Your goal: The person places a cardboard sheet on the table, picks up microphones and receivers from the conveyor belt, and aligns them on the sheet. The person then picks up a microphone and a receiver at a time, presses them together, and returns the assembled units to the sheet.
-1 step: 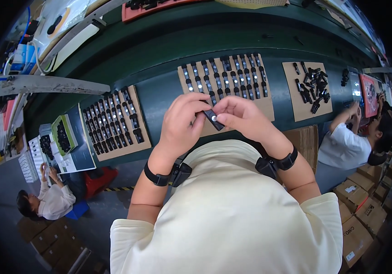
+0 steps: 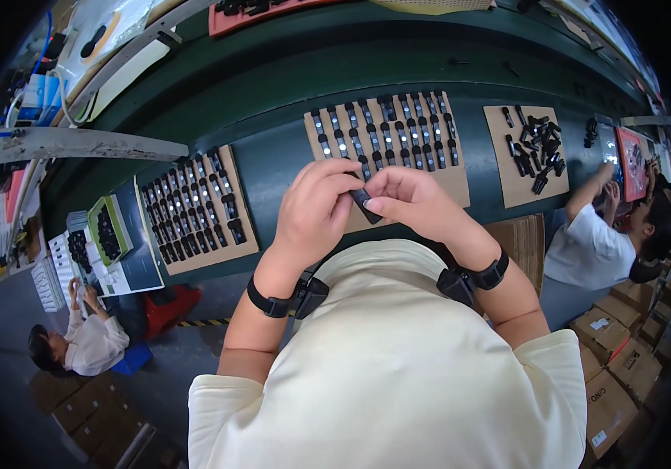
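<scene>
Your left hand [image 2: 316, 211] and right hand [image 2: 414, 202] meet at the middle of the view, and between them you pinch one small black part [image 2: 366, 205] with a pale end, held tilted above the near edge of the green surface [image 2: 273, 160]. Fingers of both hands close on it from either side. At 12 o'clock from your hands lies a cardboard sheet [image 2: 454, 181] with rows of the same black parts. At 9 o'clock sits a second sheet [image 2: 238, 199], also in rows. At 2 o'clock a third sheet [image 2: 499, 168] carries a loose heap. At 3 o'clock another person [image 2: 589, 242] works.
</scene>
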Motion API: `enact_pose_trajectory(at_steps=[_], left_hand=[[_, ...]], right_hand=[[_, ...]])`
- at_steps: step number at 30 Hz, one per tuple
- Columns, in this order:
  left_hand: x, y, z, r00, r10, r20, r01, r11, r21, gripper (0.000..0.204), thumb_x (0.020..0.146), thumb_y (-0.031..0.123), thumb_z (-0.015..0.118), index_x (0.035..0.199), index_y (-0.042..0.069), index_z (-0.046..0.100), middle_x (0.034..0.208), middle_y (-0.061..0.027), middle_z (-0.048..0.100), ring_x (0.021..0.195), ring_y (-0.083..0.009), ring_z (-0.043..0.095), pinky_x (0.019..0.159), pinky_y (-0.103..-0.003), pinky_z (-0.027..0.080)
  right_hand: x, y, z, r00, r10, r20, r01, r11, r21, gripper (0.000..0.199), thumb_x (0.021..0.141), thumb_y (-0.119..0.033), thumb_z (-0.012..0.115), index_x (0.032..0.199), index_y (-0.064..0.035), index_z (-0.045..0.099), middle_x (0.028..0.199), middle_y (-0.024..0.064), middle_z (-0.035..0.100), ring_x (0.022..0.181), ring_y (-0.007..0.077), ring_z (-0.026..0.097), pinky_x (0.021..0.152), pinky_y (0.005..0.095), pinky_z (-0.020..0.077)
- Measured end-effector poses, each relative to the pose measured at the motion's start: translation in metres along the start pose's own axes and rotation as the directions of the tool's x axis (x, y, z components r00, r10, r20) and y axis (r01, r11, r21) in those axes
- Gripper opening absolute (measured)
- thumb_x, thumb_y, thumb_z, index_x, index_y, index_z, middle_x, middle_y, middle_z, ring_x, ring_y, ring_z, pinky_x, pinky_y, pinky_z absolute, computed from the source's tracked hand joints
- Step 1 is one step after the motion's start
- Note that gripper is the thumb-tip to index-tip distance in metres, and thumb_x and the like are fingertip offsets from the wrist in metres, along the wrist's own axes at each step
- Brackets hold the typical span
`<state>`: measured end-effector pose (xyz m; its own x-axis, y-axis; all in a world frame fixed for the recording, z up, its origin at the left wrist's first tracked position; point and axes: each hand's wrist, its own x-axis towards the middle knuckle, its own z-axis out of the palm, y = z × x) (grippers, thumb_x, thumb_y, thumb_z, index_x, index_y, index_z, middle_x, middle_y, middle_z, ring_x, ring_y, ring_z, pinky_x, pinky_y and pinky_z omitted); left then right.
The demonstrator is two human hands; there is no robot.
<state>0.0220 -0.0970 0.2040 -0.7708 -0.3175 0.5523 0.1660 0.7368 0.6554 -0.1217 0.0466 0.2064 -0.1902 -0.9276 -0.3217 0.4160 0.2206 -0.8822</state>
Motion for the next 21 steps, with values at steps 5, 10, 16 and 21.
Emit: enact_pose_trajectory(at_steps=[5,10,16,21], left_hand=[[-0.015,-0.022,0.011,0.998,-0.061,0.014,0.060,0.997,0.050,0.030,0.074,-0.009,0.065,0.101,0.002,0.063,0.106,-0.0122,0.066,0.093,-0.0289,0.065,0.080,-0.037,0.054],[-0.089,-0.092,0.040,0.770,-0.635,0.060,0.637,0.758,-0.141,0.025,0.082,-0.007,0.062,0.107,0.001,0.063,0.099,-0.0096,0.068,0.093,-0.0179,0.066,0.081,-0.028,0.053],[-0.154,-0.133,0.077,0.466,-0.851,0.243,0.885,0.443,-0.146,0.017,0.085,0.001,0.062,0.101,-0.002,0.063,0.089,-0.0097,0.070,0.080,-0.0146,0.067,0.073,-0.027,0.054],[-0.166,-0.135,0.096,0.443,-0.858,0.260,0.894,0.400,-0.201,0.014,0.083,0.003,0.065,0.097,-0.001,0.063,0.087,-0.0097,0.070,0.076,-0.0158,0.067,0.071,-0.028,0.054]], right_hand=[[0.020,0.038,-0.017,0.993,0.116,0.021,-0.115,0.991,-0.069,0.016,0.090,-0.014,0.069,0.098,-0.0028,0.061,0.088,0.0008,0.065,0.077,0.0070,0.060,0.067,0.0211,0.0496],[0.046,0.123,-0.049,0.945,0.305,-0.117,-0.326,0.903,-0.281,0.016,0.088,-0.013,0.070,0.094,0.0000,0.062,0.080,0.0057,0.066,0.069,0.0110,0.064,0.057,0.0237,0.0506],[0.070,0.192,-0.062,0.904,0.356,-0.235,-0.425,0.805,-0.415,0.016,0.086,-0.013,0.071,0.088,0.0017,0.064,0.075,0.0098,0.067,0.065,0.0153,0.067,0.053,0.0264,0.0515],[0.080,0.201,-0.058,0.902,0.301,-0.309,-0.424,0.753,-0.503,0.019,0.084,-0.015,0.073,0.082,0.0025,0.066,0.070,0.0118,0.068,0.065,0.0175,0.068,0.056,0.0300,0.0526]])
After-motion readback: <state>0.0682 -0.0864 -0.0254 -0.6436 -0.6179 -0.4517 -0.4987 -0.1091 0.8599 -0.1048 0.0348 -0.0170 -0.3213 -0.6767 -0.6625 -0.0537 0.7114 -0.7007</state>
